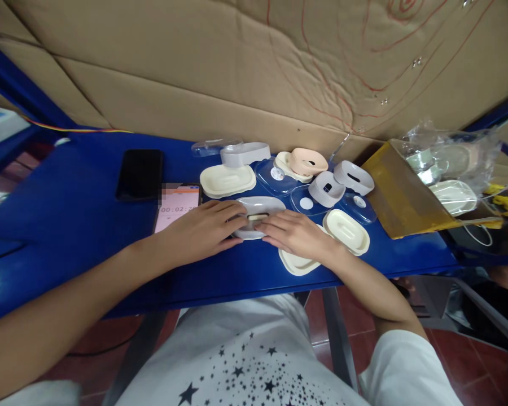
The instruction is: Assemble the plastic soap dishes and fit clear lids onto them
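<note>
Both hands are on a grey oval plastic dish [266, 204] at the front middle of the blue table. My left hand [214, 228] grips its left end, thumb along the near side and fingers over the far rim. My right hand [294, 234] closes on the right end, its fingertips reaching the pale slot in the middle. Under my right wrist lies a cream oval tray [298, 265], partly covered. Another cream tray [346, 231] sits to its right. Just behind the dish are stacked cream trays [228, 180].
Behind lie grey oval shells [327, 189], a peach shell [308, 162] and clear lids [277, 177] with round stickers. A taped cardboard box [392, 192] holding wrapped pieces stands right. Left are a lit phone [180, 203] and a dark phone [139, 175]. Cardboard [195, 67] walls the back.
</note>
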### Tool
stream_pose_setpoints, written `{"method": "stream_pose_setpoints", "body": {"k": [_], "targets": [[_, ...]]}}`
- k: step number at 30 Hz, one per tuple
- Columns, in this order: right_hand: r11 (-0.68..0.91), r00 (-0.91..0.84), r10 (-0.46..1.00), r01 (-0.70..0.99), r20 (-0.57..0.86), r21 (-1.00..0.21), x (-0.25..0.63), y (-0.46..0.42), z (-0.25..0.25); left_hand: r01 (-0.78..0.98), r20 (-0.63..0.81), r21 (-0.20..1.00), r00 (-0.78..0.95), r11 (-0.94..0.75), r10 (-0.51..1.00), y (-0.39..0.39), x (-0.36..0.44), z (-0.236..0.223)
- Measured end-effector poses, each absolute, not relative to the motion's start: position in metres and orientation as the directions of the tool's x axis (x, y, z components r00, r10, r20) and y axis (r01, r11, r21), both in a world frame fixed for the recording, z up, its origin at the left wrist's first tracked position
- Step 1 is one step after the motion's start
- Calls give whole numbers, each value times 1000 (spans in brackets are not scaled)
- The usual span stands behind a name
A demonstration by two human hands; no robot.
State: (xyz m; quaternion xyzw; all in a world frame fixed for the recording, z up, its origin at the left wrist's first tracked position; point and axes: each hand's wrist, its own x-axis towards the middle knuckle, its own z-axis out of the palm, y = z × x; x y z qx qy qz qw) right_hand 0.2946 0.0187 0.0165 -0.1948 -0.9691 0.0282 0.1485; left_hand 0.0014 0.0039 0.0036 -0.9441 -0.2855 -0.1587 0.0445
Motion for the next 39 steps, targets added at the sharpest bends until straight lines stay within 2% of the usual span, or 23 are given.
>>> {"method": "stream_pose_setpoints", "body": {"k": [3,5,8,10,12,17,22,26,29,33,39], "targets": [[905,-846,421,365,328,-221,298,27,20,549,324,67,778,-833,538,4,1,3],[834,-762,551,496,340,-240,302,38,20,552,328,104,766,-827,552,4,1,2],[615,-545,774,769,323,-176,306,62,15,562,318,124,758,-818,569,3,1,2],[518,-460,829,846,317,-126,307,77,7,564,312,131,757,-815,574,3,1,2],[502,-445,829,859,337,-100,307,89,-1,566,304,134,758,-814,577,2,1,3],[486,-408,847,854,340,-184,301,110,-10,575,284,129,759,-808,586,0,4,7],[498,-413,851,832,325,-245,307,120,5,559,299,159,758,-814,580,1,2,6],[589,-483,801,744,354,-315,329,105,35,602,292,132,736,-788,611,6,-3,8],[685,-582,728,596,362,-419,338,86,53,673,325,90,677,-734,660,8,-5,14],[762,-748,592,399,299,-510,328,67,53,714,348,89,630,-694,694,7,-3,16],[769,-833,515,347,200,-537,313,55,37,716,266,170,628,-677,731,7,-4,6]]}}
